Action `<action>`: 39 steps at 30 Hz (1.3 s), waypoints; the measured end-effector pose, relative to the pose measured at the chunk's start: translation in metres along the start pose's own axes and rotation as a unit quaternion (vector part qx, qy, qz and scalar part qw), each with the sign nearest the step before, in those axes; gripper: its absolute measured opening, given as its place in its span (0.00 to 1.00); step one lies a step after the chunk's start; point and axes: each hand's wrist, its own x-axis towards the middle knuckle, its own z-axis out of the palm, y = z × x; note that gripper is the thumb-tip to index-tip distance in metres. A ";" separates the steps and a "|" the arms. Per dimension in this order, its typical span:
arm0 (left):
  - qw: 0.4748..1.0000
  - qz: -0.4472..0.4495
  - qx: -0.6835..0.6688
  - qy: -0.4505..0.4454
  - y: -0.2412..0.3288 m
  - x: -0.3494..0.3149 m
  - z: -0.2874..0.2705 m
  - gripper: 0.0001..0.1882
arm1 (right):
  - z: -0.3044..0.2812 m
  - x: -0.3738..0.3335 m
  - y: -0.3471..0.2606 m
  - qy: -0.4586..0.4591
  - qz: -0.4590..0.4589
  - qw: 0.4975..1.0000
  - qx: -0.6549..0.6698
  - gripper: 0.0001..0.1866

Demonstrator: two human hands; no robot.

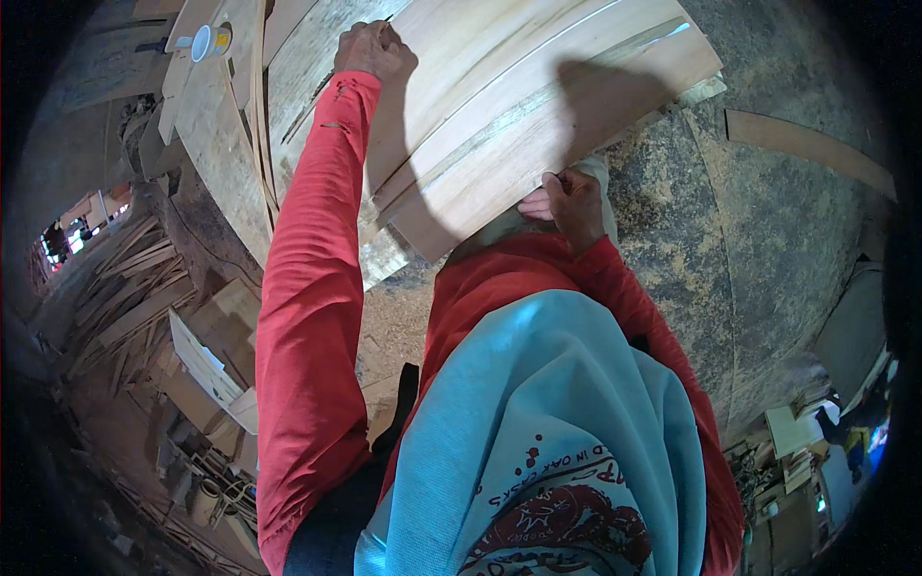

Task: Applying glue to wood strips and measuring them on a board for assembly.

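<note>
Pale wooden boards lie side by side as a panel (519, 125) on the worktable, slanting up to the right. At the panel's far left end is my left hand (369, 50), its fingers bent and closed; what they hold is hidden. A thin dark strip (309, 108) runs on the table just below that hand. My right hand (576, 209) is at the panel's near edge, close to my body. Its thumb meets the edge while the other fingers curl below it, and I cannot make out anything inside them.
A small white cup (209, 43) stands on the table at the far left, near long thin wood strips (257, 106). To the right, a curved wooden strip (812, 149) lies on a dusty dark surface (691, 259). Scrap wood (144, 264) is piled on the left.
</note>
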 end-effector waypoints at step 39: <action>0.945 0.010 -0.325 0.030 0.119 -0.187 0.002 0.04 | -0.055 0.033 -0.104 0.167 -0.585 0.708 -0.358 0.13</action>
